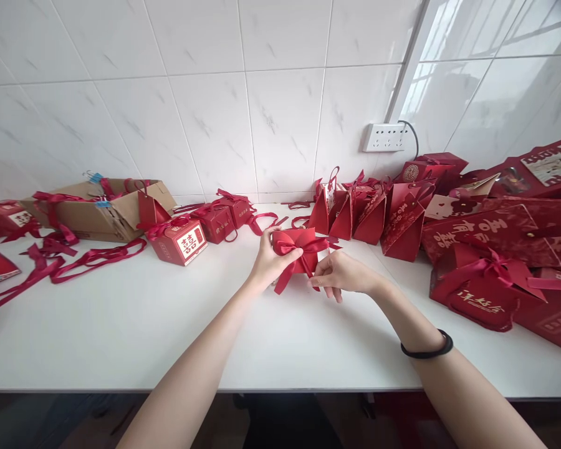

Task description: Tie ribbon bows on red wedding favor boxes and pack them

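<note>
A small red gift box [310, 262] with a red ribbon bow [292, 248] is held just over the white table, in front of me. My left hand [270, 257] grips it from the left, thumb pressed on the bow. At its right side my right hand [339, 272] is closed with thumb and fingertips on a hanging ribbon tail [313, 279]. Another tail [285, 279] hangs free at the lower left of the box. The underside and back of the box are hidden.
Left of my hands stand a red box with a white label [180, 243], small red boxes [219, 224], loose ribbons [98, 252] and an open cardboard box [98, 223]. Rightward are triangular red bags [407, 218] and larger red boxes [477, 287]. A power strip [387, 138] is on the tiled wall.
</note>
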Available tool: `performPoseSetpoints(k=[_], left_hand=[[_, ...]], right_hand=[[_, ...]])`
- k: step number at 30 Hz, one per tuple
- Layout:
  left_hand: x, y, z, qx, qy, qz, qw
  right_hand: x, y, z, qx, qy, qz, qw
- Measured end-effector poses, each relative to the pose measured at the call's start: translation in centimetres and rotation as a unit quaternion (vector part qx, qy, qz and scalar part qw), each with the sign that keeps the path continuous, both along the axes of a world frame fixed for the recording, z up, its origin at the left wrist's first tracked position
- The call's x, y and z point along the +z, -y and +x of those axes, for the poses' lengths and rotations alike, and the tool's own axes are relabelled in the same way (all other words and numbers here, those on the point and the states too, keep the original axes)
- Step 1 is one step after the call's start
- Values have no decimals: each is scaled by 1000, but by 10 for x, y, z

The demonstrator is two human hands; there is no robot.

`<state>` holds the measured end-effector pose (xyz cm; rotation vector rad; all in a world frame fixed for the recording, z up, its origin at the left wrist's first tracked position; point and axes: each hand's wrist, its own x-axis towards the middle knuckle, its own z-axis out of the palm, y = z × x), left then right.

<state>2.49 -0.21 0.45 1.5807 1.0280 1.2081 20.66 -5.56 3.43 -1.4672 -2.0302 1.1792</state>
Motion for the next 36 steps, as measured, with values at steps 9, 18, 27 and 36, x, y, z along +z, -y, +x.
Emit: performPoseSetpoints(k=[9, 18, 27, 36], left_hand=[[-1, 2, 1, 4, -4, 18, 1000], [7, -7, -26, -89, -40, 156, 983], [16, -3, -27, -76, -29, 143, 986], [21, -3, -30, -136, -41, 94, 985]], right_hand=[[-6, -11, 9, -194, -212, 190, 939], [-17, -20, 0, -232, -352, 132, 897], [-13, -16, -3, -235, -350, 125, 898], [-15, -18, -3, -235, -329, 140, 904]])
